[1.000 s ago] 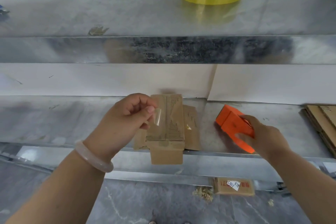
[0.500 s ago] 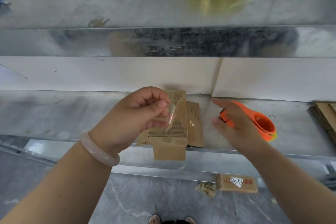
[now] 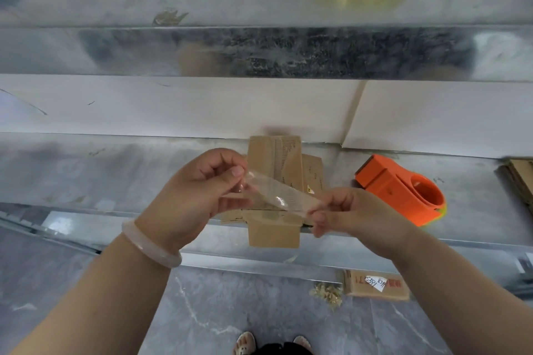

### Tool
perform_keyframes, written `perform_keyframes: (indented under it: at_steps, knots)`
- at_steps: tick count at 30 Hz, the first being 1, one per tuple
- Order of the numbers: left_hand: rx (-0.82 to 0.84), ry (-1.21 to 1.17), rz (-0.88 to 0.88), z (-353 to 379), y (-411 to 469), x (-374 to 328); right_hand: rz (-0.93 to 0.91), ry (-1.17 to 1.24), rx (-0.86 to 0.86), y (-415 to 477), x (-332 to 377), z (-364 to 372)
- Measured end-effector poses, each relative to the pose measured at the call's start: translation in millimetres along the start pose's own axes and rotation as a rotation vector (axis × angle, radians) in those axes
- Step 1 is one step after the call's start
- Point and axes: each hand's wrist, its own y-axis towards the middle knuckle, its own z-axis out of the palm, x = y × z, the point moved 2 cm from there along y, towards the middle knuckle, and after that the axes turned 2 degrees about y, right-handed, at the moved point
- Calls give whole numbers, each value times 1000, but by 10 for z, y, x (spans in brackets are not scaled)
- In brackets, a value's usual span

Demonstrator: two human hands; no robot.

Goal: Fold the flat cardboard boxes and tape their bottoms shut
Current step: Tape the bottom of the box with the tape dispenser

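Slantwise, clear tape strip (image 3: 278,198) runs from left hand (image 3: 202,190) down to right hand (image 3: 343,215).

packing workshop, galvanised metal shelves (image 3: 259,52), orange tape dispenser (image 3: 403,190), flat cardboard stack (image 3: 519,181)

A white slip (image 3: 375,282) on the floor carton (image 3: 399,293) is showing handwritten digits, perhaps 6391, while the cardboard box (image 3: 285,158) print is proving illegible.

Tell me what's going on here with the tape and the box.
A person holds a strip of clear tape stretched between both hands: the left hand pinches one end, the right hand the other. It hangs over a folded cardboard box on the metal shelf, not yet stuck down. The orange tape dispenser lies unheld to the right.
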Motion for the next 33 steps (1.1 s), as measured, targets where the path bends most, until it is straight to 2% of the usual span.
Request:
perform_keyframes:
  at_steps: [4, 10, 13, 19, 26, 33]
  knots:
    - [-217, 262, 35, -198, -33, 256, 102, 103, -200, 11, -79, -145]
    - [-484, 361, -8, -301, -93, 797, 176, 205, -394, 93, -341, -47]
    - [-489, 499, -54, -338, -80, 963, 156, 222, -477, 118, -466, 36]
    - [-507, 572, -86, -369, 22, 1078, 32, 140, -617, 152, -567, 65]
    - [-499, 523, -89, -354, 126, 1176, 80, 193, -654, 219, -741, 94]
    - [-422, 589, 16, -365, 154, 1097, 41, 164, -677, 232, -748, 73]
